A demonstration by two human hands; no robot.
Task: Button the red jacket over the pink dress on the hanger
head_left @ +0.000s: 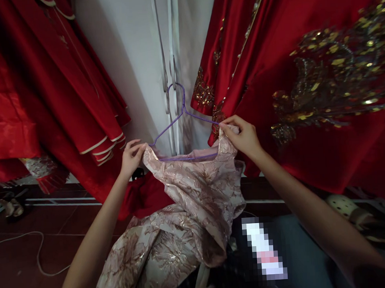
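A pale pink brocade dress (186, 201) with a leaf pattern hangs down from a thin purple wire hanger (182, 118) in front of me. My left hand (132, 157) pinches the dress's left shoulder at the hanger's left end. My right hand (242, 136) pinches the right shoulder over the hanger's right end. The hanger's hook points up, free of any rail. The skirt of the dress falls toward my lap.
Red satin garments (62, 91) hang at the left, and red gowns with gold sequin embroidery (332, 79) hang at the right. A white wall with metal rods (169, 54) is behind. A white cable (39, 253) lies on the dark red floor, shoes (12, 207) beside it.
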